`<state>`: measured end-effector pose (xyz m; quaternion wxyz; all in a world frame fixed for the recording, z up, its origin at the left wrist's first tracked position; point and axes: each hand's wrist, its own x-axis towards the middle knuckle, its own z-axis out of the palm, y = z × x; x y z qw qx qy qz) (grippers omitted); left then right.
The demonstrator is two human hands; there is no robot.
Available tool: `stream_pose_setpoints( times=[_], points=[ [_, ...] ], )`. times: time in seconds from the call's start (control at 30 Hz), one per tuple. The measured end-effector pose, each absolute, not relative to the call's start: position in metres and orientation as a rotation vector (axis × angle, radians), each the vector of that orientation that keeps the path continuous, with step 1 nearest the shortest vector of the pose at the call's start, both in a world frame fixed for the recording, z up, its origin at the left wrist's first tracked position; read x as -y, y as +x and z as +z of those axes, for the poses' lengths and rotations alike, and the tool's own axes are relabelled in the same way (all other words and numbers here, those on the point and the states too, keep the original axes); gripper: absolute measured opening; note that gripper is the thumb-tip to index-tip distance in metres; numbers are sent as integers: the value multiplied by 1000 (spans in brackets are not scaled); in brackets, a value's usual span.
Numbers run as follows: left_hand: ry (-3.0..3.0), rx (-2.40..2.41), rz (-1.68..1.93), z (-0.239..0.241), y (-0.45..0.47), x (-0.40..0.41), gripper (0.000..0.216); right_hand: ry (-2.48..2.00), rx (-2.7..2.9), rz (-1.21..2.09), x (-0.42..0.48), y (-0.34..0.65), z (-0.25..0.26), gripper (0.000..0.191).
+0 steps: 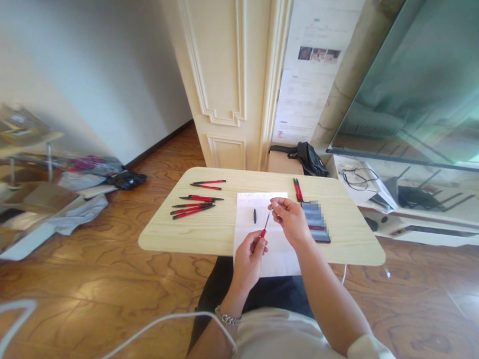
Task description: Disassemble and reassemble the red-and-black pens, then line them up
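While left hand (249,256) grips red barrel (263,233), lower centre | right hand (289,217) pinched, contents unclear | best keep refill (268,220) straight

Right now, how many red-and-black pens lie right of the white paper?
2: a left pen and a right pen, side by side near the table's far edge, just beyond the pixelated device. The device could hide more.
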<state>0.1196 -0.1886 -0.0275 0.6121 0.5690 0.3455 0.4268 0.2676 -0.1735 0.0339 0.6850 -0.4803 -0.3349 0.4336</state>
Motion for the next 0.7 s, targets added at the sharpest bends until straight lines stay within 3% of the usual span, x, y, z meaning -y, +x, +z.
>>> stream_pose_setpoints(
  times=[0.7],
  points=[
    [1359,-792,972,-29,120,188,31,-1054,762,947,171,269,28,27]
  ],
)
